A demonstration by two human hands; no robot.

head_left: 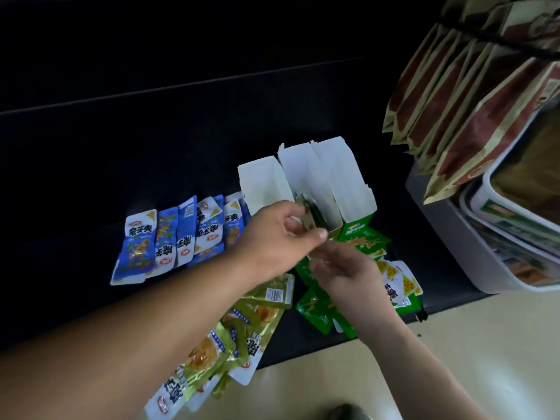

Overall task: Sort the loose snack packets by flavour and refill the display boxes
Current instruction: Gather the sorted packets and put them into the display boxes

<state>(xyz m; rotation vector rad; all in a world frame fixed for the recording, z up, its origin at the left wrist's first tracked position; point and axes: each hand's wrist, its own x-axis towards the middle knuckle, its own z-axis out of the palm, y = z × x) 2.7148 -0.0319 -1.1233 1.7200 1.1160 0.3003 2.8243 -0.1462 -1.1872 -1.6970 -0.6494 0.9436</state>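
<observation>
Three open display boxes with white insides stand side by side on a dark shelf: the left box (260, 183), the middle box (306, 174), the right box (348, 177) with a green front. My left hand (278, 234) pinches a small stack of packets (309, 213) at the mouth of the middle box. Just below it, my right hand (345, 268) hovers over the green packets (315, 310), fingers curled; what it holds is hidden. Blue packets (178, 234) lie in a row at the left. Gold-yellow packets (230, 338) lie under my left forearm.
Brown and cream snack bags (460, 95) hang in a row at the upper right, above a white bin (491, 262) holding printed packs. The dark shelf (151, 131) ends at a front edge, with pale floor (454, 344) below.
</observation>
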